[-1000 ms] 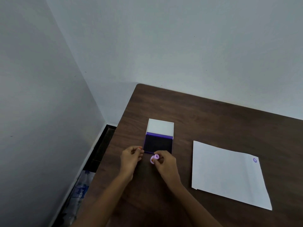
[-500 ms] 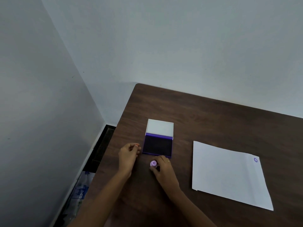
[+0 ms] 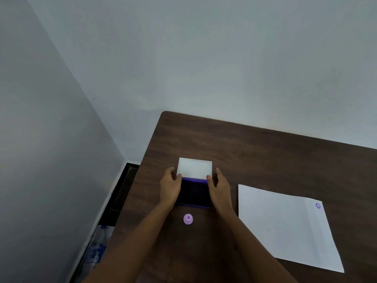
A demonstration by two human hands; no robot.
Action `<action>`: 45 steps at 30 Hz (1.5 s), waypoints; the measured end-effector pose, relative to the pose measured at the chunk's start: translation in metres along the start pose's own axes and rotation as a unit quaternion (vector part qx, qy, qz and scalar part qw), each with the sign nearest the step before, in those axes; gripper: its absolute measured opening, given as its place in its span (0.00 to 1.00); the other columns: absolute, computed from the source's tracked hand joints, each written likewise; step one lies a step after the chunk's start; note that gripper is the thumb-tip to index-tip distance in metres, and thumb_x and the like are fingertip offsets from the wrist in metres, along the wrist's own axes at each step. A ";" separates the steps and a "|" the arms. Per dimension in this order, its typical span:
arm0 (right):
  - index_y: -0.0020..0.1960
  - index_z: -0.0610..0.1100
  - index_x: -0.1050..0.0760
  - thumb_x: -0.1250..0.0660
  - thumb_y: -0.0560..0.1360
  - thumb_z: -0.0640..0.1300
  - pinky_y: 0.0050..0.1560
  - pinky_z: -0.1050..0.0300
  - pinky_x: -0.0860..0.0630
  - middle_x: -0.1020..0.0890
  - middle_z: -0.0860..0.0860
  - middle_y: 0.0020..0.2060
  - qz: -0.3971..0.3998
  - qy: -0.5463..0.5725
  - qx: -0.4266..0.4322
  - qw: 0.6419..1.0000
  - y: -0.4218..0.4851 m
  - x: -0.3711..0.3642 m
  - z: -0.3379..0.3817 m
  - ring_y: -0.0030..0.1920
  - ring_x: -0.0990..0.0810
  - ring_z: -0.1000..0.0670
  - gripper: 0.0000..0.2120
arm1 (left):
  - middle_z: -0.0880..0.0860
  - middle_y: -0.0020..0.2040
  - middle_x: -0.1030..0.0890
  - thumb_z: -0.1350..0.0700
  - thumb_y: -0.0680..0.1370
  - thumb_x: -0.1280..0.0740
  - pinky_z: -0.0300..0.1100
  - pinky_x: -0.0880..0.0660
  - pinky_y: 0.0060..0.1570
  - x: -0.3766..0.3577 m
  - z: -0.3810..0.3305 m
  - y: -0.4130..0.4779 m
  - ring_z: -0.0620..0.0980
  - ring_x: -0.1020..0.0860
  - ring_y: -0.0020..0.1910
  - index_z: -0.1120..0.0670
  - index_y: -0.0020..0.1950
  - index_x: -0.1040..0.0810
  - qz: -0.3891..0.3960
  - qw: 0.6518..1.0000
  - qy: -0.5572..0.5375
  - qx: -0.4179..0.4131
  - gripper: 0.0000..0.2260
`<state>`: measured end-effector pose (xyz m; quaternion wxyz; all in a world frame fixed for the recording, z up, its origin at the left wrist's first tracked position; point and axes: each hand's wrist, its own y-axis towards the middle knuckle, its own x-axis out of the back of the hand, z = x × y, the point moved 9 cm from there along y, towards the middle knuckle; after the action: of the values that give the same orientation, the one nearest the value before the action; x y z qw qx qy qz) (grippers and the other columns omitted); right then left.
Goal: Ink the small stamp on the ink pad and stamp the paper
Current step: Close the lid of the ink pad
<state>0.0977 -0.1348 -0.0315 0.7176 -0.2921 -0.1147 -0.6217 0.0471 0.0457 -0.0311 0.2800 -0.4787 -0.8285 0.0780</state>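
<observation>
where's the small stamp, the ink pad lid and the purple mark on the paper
small stamp (image 3: pixel 187 219), head view, its round top
ink pad lid (image 3: pixel 194 168), head view, middle of the white face
purple mark (image 3: pixel 318 205), head view, the ring itself

The table (image 3: pixel 265 160) is dark brown wood-grain, matt with a faint sheen. On it, the ink pad (image 3: pixel 194 193) shows a dark, matt inked surface in a glossy purple plastic case; its raised lid (image 3: pixel 194 168) is smooth white. Nearer than the pad, the small stamp (image 3: pixel 187 219) is smooth lilac plastic. Right of the pad, the paper (image 3: pixel 285 227) is matt white.
</observation>
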 end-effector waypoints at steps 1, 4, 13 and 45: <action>0.71 0.44 0.44 0.41 0.77 0.49 0.69 0.46 0.38 0.35 0.44 0.71 0.003 -0.016 0.004 1.000 0.003 -0.003 0.002 0.70 0.37 0.44 0.25 | 0.58 0.68 0.30 0.57 0.78 0.39 0.50 0.31 0.62 -0.004 -0.002 0.002 0.56 0.31 0.66 0.56 0.69 0.37 0.004 1.000 0.007 0.002 0.19; 0.71 0.44 0.46 0.43 0.78 0.48 0.68 0.47 0.36 0.35 0.44 0.70 0.009 -0.051 0.024 0.998 0.006 -0.013 0.006 0.69 0.37 0.44 0.25 | 0.58 0.68 0.30 0.56 0.79 0.40 0.49 0.29 0.60 -0.012 -0.006 0.004 0.56 0.30 0.64 0.55 0.69 0.38 0.015 1.000 0.012 0.005 0.19; 0.69 0.46 0.42 0.43 0.77 0.41 0.60 0.54 0.31 0.32 0.43 0.67 0.021 0.054 -0.006 0.998 0.011 -0.010 0.007 0.64 0.32 0.47 0.21 | 0.58 0.68 0.30 0.55 0.78 0.39 0.49 0.28 0.60 -0.014 -0.013 0.008 0.56 0.29 0.64 0.55 0.69 0.40 0.025 1.000 -0.005 0.012 0.21; 0.64 0.38 0.32 0.44 0.76 0.32 0.66 0.55 0.34 0.31 0.41 0.67 -0.023 -0.128 0.102 0.986 -0.070 -0.004 -0.002 0.67 0.33 0.46 0.17 | 0.59 0.54 0.18 0.65 0.73 0.33 0.40 0.27 0.52 0.028 0.014 -0.062 0.52 0.21 0.52 0.59 0.54 0.22 -0.028 0.987 0.092 -0.126 0.10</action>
<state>0.0296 -0.1364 -0.0155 0.7081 -0.2922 -0.2753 -0.5808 -0.0178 0.0380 -0.0075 0.2943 -0.4921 -0.8154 -0.0795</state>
